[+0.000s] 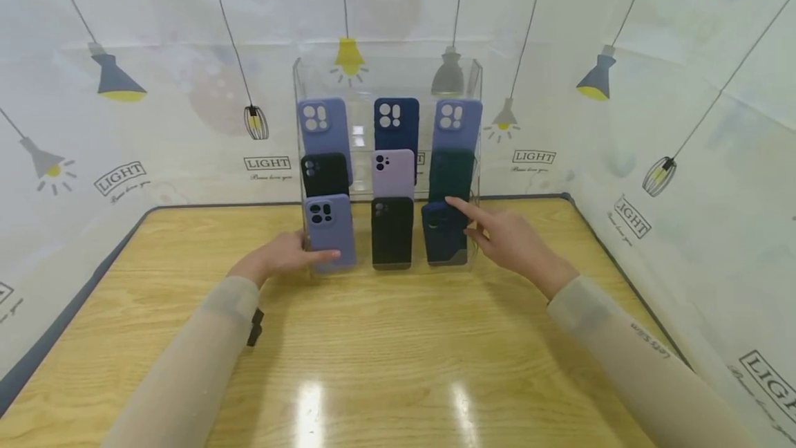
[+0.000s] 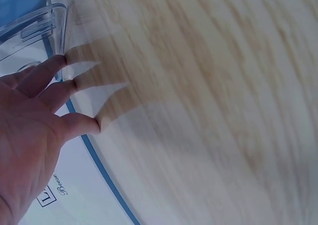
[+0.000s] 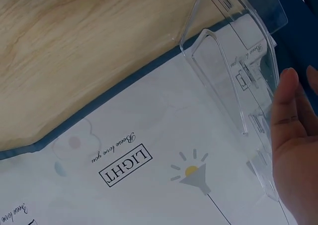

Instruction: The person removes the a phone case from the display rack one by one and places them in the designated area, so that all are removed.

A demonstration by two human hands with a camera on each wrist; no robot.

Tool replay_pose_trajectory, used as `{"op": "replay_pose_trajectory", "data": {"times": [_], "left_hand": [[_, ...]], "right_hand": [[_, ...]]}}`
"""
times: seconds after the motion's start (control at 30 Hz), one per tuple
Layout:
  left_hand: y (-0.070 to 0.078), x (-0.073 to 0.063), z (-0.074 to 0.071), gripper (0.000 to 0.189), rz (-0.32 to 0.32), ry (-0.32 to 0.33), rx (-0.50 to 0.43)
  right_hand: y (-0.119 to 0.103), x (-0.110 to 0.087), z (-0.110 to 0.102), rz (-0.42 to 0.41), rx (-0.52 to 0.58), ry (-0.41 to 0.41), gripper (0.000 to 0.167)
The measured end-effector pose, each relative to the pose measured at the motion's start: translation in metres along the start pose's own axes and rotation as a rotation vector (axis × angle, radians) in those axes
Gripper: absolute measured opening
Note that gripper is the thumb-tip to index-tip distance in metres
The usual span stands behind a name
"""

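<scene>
A clear stepped display stand (image 1: 388,69) holds phone cases in three tiers. My left hand (image 1: 282,254) grips its lower left corner, thumb across the front of a periwinkle phone case (image 1: 332,227). In the left wrist view the left fingers (image 2: 58,92) reach along the stand's side, close over the table. At the other end, my right hand (image 1: 513,240) has its index finger straight at the top edge of a dark blue phone case (image 1: 444,240) in the bottom tier. The right thumb sits lower, by the stand's right side.
A black phone case (image 1: 392,234) stands in the bottom middle, with several more cases on the tiers above. Under the left wrist shows a small black object (image 1: 254,329). The wooden table (image 1: 373,337) is bordered by white walls (image 1: 653,123) printed with lamps.
</scene>
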State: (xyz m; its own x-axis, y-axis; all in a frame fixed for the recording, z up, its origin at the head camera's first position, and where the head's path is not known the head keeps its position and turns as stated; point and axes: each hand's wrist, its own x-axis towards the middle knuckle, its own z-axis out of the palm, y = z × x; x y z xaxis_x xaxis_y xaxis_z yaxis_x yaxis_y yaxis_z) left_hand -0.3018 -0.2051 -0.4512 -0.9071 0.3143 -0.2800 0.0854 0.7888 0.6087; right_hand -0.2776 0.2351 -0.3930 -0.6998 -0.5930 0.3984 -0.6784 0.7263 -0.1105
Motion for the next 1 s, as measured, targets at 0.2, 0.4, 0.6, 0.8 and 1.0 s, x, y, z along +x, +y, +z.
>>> {"op": "replay_pose_trajectory", "data": {"times": [0.2, 0.4, 0.6, 0.8, 1.0], "left_hand": [[0.0021, 0.0011, 0.0017, 0.111, 0.006, 0.000, 0.023], [0.0025, 0.0013, 0.0012, 0.110, 0.008, -0.005, 0.017], [0.0005, 0.0021, 0.0009, 0.106, 0.026, -0.009, -0.022], [0.0008, 0.0001, 0.0014, 0.103, 0.030, -0.004, -0.033], [0.0016, -0.0021, 0.0011, 0.104, 0.025, -0.009, -0.042]], "right_hand": [[0.0017, -0.0044, 0.0052, 0.021, 0.020, 0.006, 0.075], [0.0045, -0.0054, 0.0065, 0.029, 0.020, 0.003, 0.076], [0.0041, -0.0058, 0.0073, 0.020, 0.028, 0.013, 0.077], [0.0040, -0.0045, 0.0083, 0.002, 0.048, 0.027, 0.075], [0.0030, 0.0011, 0.0066, -0.026, 0.073, 0.048, 0.074]]}}
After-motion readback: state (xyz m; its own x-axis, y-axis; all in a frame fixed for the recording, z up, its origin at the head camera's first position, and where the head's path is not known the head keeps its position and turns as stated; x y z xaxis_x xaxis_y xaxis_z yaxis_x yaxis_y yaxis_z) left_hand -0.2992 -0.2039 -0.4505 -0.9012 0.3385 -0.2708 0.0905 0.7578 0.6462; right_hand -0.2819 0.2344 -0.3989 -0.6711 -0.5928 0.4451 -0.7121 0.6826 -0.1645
